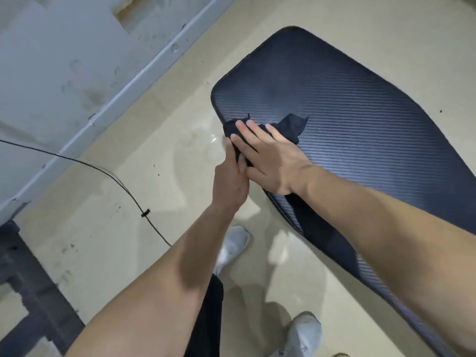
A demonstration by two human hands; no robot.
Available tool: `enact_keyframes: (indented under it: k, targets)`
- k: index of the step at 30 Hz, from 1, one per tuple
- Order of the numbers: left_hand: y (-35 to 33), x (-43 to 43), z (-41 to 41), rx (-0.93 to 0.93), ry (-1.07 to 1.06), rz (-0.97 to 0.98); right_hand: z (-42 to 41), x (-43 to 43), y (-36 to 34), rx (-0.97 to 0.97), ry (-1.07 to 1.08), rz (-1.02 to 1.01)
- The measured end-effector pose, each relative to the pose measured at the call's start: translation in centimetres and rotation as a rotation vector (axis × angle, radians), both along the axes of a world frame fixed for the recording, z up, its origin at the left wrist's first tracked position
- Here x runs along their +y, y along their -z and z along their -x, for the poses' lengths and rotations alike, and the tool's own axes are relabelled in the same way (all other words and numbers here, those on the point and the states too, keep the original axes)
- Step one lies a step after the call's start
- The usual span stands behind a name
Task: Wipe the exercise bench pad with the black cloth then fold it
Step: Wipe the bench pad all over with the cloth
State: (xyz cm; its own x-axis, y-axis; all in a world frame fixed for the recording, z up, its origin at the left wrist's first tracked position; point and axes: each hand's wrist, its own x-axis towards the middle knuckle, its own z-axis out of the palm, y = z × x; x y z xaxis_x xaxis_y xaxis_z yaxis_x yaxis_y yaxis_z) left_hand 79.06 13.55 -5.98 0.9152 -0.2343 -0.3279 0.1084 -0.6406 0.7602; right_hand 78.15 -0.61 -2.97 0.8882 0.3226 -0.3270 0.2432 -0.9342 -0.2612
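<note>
A: Where does the head cam sit?
B: On the wearer's head, pitched steeply down and slightly forward. Both forearms enter from the bottom edge. Left hand (231, 180) and right hand (273, 161) sit near frame centre, at the black cloth (291, 127).
A: Range?
B: Close. The bench pad (360, 130) fills the upper right and runs off the right edge. White shoes (304, 333) are almost under the lens, on the beige floor (116, 240).
A: Framing?
B: Wide-angle and rolled. The pad and the base of the grey wall (51, 60) both run diagonally.
A: Overlap?
B: Single view.
</note>
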Motion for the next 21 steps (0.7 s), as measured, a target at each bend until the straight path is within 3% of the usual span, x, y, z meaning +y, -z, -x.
enact_keyframes:
  k: [7, 9, 12, 17, 21]
  targets:
    - [-0.7, -3.0, 12.8, 0.076, -0.141, 0.081, 11.9, -3.4, -0.1, 0.027, -0.082, 0.04]
    - [-0.7, -3.4, 16.2, 0.178, -0.197, 0.107, 15.2, -3.9, -0.5, 0.053, -0.114, 0.07]
    - [-1.0, -4.5, 20.0, 0.386, -0.354, 0.305, 19.1, -4.9, -0.4, 0.039, -0.149, 0.148]
    - [-2.7, -7.1, 20.9, 0.554, -0.674, 0.491, 23.2, -6.1, -0.4, 0.04, -0.116, 0.177]
    - [-2.9, -8.0, 20.2, 0.596, -0.653, 0.274, 24.0, -6.1, -0.5, 0.062, -0.081, 0.153]
